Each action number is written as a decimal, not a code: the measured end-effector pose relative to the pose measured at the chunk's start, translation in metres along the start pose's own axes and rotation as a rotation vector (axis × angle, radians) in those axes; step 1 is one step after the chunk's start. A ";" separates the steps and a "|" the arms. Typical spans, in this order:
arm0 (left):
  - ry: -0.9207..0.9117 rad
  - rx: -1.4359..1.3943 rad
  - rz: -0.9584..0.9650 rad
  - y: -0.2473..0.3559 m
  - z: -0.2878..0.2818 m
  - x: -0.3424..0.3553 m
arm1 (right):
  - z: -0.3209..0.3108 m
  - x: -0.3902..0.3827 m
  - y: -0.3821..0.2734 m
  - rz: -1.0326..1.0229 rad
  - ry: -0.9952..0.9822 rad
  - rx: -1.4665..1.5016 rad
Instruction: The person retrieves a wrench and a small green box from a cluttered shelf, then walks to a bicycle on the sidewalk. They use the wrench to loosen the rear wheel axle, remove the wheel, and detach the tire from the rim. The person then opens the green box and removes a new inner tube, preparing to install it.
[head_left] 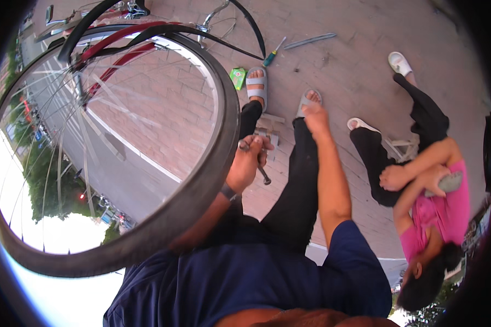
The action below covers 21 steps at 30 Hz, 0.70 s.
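Note:
My left hand point(248, 161) is closed around a dark metal wrench point(264, 174), whose lower end sticks out below my fingers. Right beside that hand is the black tyre point(215, 188) of a large bicycle wheel, with spokes and a silver hub point(81, 95), fixed to a red frame point(109, 76). My right hand point(316, 117) is curled in the air in front of my foot in a grey sandal; whether anything is in its fingers I cannot make out. A small pale stand or block point(271, 137) shows behind my left hand.
A screwdriver point(273, 56), a metal bar point(310, 40) and a green box point(237, 78) lie on the paving point(343, 71). A person in pink point(453, 212) sits at the right with arms crossed, holding a grey object point(448, 184). More bicycle parts point(207, 24) are at the top.

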<state>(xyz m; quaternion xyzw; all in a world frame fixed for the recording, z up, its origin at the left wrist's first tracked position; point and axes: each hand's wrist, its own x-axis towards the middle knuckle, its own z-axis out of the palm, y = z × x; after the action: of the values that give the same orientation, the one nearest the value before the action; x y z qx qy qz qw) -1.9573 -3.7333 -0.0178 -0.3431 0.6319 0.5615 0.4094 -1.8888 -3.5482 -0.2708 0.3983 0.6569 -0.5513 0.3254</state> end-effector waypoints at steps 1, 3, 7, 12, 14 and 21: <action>-0.006 -0.104 -0.020 -0.007 -0.002 -0.004 | 0.000 -0.048 -0.025 0.026 -0.107 0.012; -0.033 -0.319 -0.066 -0.008 -0.005 -0.011 | 0.007 -0.130 -0.049 -0.027 -0.303 0.165; -0.013 -0.666 -0.199 0.015 0.002 -0.037 | -0.019 -0.245 -0.114 0.127 -0.742 0.526; -0.191 -0.671 -0.126 0.037 -0.011 -0.070 | -0.060 -0.302 -0.180 0.036 -0.800 0.296; -0.134 -0.526 -0.072 0.058 -0.035 -0.094 | -0.079 -0.304 -0.199 0.068 -0.621 0.123; 0.191 -0.533 0.525 0.145 -0.149 -0.166 | -0.105 -0.292 -0.303 -0.410 -0.120 -0.378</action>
<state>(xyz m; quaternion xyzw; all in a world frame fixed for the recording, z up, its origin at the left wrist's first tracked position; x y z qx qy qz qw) -2.0356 -3.8653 0.1990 -0.3147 0.5655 0.7573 0.0878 -2.0170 -3.5153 0.1421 0.1560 0.7945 -0.4960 0.3137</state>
